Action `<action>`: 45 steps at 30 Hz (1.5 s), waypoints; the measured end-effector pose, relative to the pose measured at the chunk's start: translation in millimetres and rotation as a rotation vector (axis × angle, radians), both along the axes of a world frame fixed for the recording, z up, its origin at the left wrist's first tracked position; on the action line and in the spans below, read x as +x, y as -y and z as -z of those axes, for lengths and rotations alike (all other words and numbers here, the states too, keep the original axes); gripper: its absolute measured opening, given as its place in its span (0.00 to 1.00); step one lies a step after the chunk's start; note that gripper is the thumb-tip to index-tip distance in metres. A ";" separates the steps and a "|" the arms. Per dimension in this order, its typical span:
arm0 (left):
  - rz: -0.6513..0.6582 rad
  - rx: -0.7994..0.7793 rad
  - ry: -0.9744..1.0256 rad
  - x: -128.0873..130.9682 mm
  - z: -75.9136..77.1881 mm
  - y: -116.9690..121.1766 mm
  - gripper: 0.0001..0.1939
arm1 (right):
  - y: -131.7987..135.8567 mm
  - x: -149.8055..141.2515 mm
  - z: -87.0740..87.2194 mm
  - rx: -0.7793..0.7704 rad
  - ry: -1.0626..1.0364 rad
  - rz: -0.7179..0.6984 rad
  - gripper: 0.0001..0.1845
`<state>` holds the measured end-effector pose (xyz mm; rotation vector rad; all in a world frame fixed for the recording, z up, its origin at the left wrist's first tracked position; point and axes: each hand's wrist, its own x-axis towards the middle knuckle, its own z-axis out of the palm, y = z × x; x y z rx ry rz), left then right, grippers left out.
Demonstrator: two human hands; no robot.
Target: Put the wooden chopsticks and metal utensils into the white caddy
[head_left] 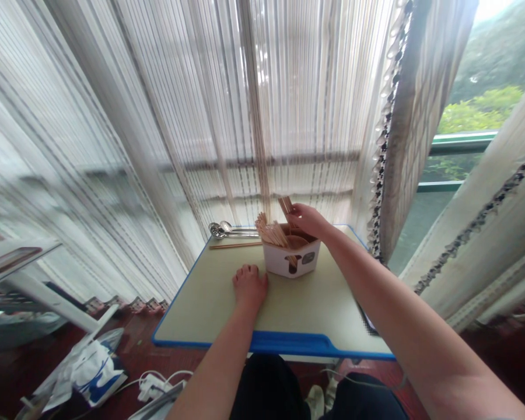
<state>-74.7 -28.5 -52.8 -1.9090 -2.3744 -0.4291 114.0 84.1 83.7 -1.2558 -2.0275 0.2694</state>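
Note:
My right hand [306,219] is closed around a bundle of brown chopsticks [286,204], tilted over the back of a utensil holder [275,261]. The holder is white outside and brown inside, with a dark cut-out in its front. Light wooden sticks [271,232] fan out of its left side. Whether the lower ends of the chopsticks touch the inside is hidden. My left hand [249,286] lies palm down on the table just left of the holder, fingers apart and holding nothing.
The small table [201,303] has a blue edge. Metal ladles and spoons [221,230] lie at its back left, with a pair of thin brown sticks [234,245] in front. A dark flat object [367,321] is partly hidden under my right forearm. Curtains [179,116] hang behind.

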 end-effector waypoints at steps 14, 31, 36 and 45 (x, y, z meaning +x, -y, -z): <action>0.015 0.041 0.023 -2.2 5.2 -1.5 0.17 | -14.7 -5.4 17.4 -0.132 -0.300 -0.174 0.14; 0.023 0.071 0.014 -3.8 9.9 -3.1 0.17 | -15.7 -2.8 22.9 -0.176 -0.470 -0.155 0.17; 0.015 0.072 0.020 -3.6 9.3 -2.8 0.17 | -14.0 5.8 17.3 -0.137 -0.362 -0.109 0.15; 0.020 0.114 0.039 -5.5 12.4 -1.4 0.14 | 68.0 -12.4 77.7 0.458 -0.747 0.463 0.17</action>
